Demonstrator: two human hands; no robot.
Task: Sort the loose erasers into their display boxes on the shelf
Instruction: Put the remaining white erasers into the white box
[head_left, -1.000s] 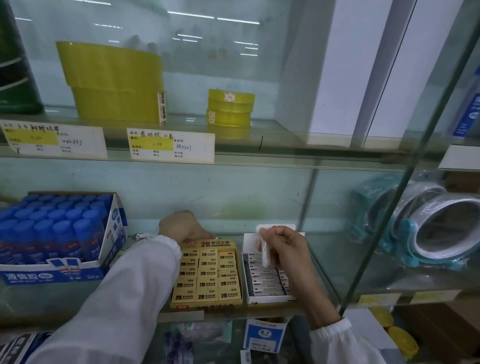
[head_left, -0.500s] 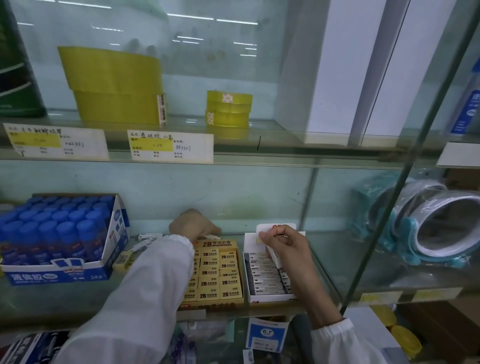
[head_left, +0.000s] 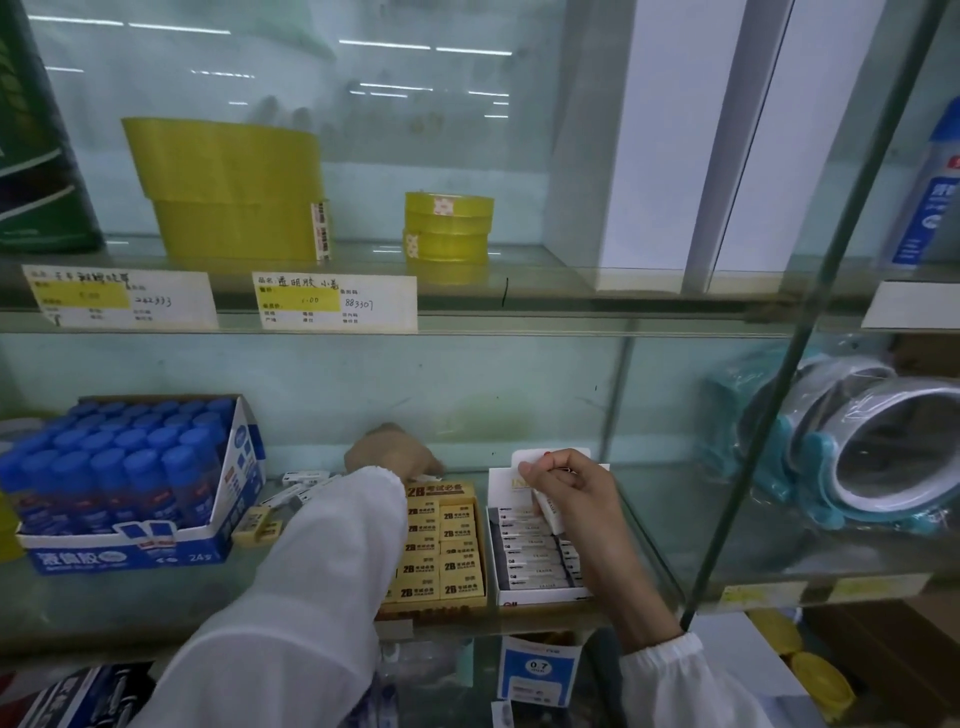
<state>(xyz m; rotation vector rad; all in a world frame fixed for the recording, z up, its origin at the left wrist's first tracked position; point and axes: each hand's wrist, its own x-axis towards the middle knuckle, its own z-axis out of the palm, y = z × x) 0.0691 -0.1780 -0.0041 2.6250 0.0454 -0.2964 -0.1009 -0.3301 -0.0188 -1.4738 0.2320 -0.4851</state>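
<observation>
The right hand (head_left: 566, 493) pinches a white eraser (head_left: 549, 514) between thumb and fingertips, tilted, over the back of the white box (head_left: 530, 558), which stands just right of the yellow box (head_left: 441, 540). The left hand (head_left: 395, 452) reaches behind the yellow box. Its fingers point away from the camera, so I cannot tell whether it grips anything. Its sleeve (head_left: 337, 545) lies across the yellow box's left side, and that looks the likeliest trouble. A pull back could drag the top erasers out of line or slide the box toward the shelf (head_left: 156, 597) front, where it already sits close to the edge. The white box looks nearly full, so a tilted eraser may catch on its neighbours and sit proud, or tip out over the wall. Loose erasers (head_left: 291, 493), white and yellow mixed, lie left of the yellow box. With the left hand reaching out of sight, a wrong sort could be picked up, or one knocked off the shelf.
</observation>
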